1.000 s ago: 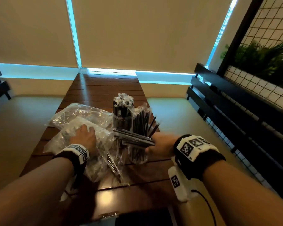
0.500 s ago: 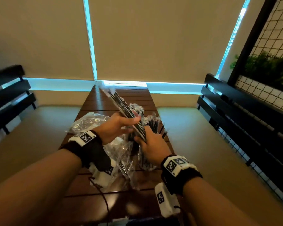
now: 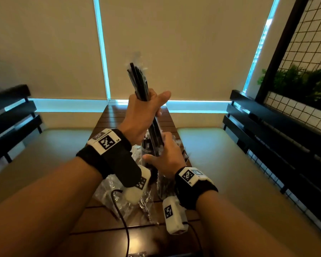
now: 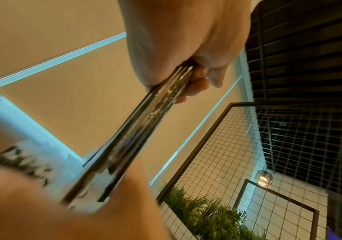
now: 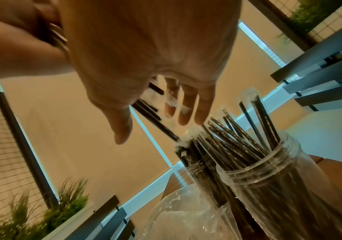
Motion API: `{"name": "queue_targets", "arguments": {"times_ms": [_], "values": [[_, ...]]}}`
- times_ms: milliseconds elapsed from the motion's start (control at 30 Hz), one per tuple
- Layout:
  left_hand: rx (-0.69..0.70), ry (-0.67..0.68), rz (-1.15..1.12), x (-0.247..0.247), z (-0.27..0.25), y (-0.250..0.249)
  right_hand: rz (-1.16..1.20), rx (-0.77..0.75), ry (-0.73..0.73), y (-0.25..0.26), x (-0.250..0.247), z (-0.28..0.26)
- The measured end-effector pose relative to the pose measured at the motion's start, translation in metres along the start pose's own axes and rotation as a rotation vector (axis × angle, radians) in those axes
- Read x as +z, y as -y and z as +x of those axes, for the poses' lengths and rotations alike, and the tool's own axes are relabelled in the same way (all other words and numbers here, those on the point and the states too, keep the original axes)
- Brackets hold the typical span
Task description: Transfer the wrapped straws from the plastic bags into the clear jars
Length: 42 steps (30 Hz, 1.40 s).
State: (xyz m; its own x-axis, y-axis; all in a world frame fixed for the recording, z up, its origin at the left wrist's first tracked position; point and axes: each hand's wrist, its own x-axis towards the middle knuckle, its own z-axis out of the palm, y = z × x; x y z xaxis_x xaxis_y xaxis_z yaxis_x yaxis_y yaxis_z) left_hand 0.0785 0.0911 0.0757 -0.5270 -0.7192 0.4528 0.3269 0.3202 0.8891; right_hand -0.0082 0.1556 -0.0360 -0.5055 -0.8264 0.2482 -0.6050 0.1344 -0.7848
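Note:
My left hand [image 3: 141,115] grips a bundle of black wrapped straws [image 3: 138,80] and holds it nearly upright above the table. In the left wrist view the fingers [image 4: 196,81] curl round the bundle [image 4: 145,121]. My right hand [image 3: 167,156] is below it, fingers straight, touching the bundle's lower end. From the right wrist, the flat palm [image 5: 145,56] hovers over two clear jars: the near jar [image 5: 279,186] and the far jar [image 5: 196,168], both holding several straws. The bundle's lower ends [image 5: 151,113] pass behind the palm. In the head view my hands mostly hide the jars [image 3: 146,147].
Crumpled plastic bags [image 3: 107,191] lie on the slatted wooden table [image 3: 109,117] under my left wrist; one shows as a bag [image 5: 182,216] beside the jars. Black benches stand at the left [image 3: 11,115] and right [image 3: 267,127]. A wire grid with plants [image 3: 304,80] is at the right.
The bundle went from lying level in my right hand to upright in my left hand's grip. My left hand left the bags; my right hand slid down to the bundle's lower end.

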Motion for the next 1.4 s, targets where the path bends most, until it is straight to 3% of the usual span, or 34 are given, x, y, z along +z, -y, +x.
{"name": "queue_targets", "arguments": {"times_ms": [100,167,233,467,633,867,967,1133,1300,1400], "values": [[0.084,0.026,0.0,0.003,0.006,-0.02,0.078,0.227,0.129,-0.004,0.0,0.003],[0.114,0.036,0.04,0.006,0.007,-0.024,0.377,0.393,0.3,0.001,0.003,0.01],[0.134,0.037,0.092,0.008,0.007,-0.025,0.509,0.449,0.425,0.013,-0.002,0.012],[0.063,0.074,0.172,0.004,0.001,0.002,0.659,0.336,0.127,0.018,-0.009,0.037],[0.092,0.02,0.144,0.007,0.007,-0.001,0.67,0.343,0.13,0.01,-0.016,0.041],[0.08,0.1,0.117,0.019,0.01,0.005,0.766,0.235,0.217,0.015,-0.018,0.044],[0.06,0.14,0.165,0.022,0.008,0.011,0.637,0.239,0.213,0.007,-0.014,0.042],[0.0,0.078,0.119,0.023,0.01,0.031,-0.076,0.131,0.167,-0.014,-0.039,0.034],[-0.048,0.042,0.056,0.027,0.003,0.063,-0.229,0.162,-0.099,-0.05,-0.067,0.014],[-0.071,0.032,0.029,0.032,0.0,0.084,-0.19,0.302,-0.102,-0.09,-0.066,0.003]]}}
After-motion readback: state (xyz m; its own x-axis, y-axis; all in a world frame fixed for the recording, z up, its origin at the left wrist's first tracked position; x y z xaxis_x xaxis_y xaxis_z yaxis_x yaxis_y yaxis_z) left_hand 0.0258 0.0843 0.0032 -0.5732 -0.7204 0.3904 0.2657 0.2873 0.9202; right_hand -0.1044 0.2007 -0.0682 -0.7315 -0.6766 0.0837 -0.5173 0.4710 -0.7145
